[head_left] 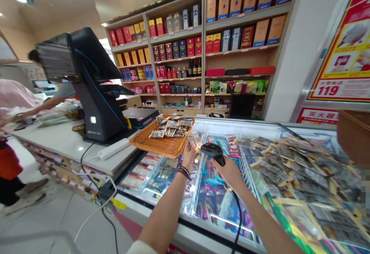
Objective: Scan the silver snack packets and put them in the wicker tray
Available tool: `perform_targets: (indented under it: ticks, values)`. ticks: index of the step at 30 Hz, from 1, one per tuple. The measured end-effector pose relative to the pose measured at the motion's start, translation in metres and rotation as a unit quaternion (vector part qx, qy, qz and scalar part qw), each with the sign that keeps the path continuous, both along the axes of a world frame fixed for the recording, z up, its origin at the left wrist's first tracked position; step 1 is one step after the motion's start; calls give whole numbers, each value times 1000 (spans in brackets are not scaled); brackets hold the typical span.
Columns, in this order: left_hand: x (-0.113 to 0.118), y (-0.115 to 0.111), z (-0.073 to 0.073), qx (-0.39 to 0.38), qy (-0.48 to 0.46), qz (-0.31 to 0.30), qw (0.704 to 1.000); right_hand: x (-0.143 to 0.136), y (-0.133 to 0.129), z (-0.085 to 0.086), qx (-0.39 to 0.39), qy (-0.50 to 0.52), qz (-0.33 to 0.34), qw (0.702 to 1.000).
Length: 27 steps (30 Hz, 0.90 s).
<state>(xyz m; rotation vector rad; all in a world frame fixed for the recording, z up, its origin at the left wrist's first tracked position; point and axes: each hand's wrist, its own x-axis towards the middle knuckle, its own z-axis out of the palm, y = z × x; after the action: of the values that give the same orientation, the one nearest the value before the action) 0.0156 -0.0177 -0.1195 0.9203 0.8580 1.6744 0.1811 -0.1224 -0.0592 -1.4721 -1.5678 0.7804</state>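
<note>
My left hand (pixel 189 154) is closed on a small clear packet (pixel 194 139), held just beside the right rim of an orange wicker basket (pixel 156 144). Similar small packets (pixel 173 126) lie in that basket. In my right hand (pixel 228 169) is a black handheld scanner (pixel 212 149), its head pointing left at the packet and its black cable hanging down. Both hands are above the glass top of a freezer (pixel 208 204) filled with colourful packages. A big pile of packets (pixel 306 173) covers the right part of the glass.
A black register terminal (pixel 98 107) stands on the white counter (pixel 63 138) at left. Cables hang at the counter's edge. Another person's arm (pixel 43 105) reaches over the counter. Shelves of boxes (pixel 179 49) line the back; a brown basket (pixel 354 134) sits at far right.
</note>
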Motion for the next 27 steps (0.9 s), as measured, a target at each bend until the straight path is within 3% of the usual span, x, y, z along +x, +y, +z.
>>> perform_targets:
  ticks: [6, 11, 16, 21, 27]
  values:
    - [0, -2, 1, -20, 17, 15, 1000, 3, 0, 1, -1, 13, -4, 1000]
    - [2, -5, 8, -24, 8, 21, 999, 8, 3, 2, 7, 93, 12, 996]
    - [19, 0, 21, -102, 56, 1, 993, 36, 10, 5, 21, 191, -1, 981]
    - [68, 10, 46, -115, 65, -68, 989, 94, 9, 13, 47, 215, -68, 973]
    - [169, 16, 80, -91, 71, -174, 978, 171, -17, 32, 68, 193, -168, 964]
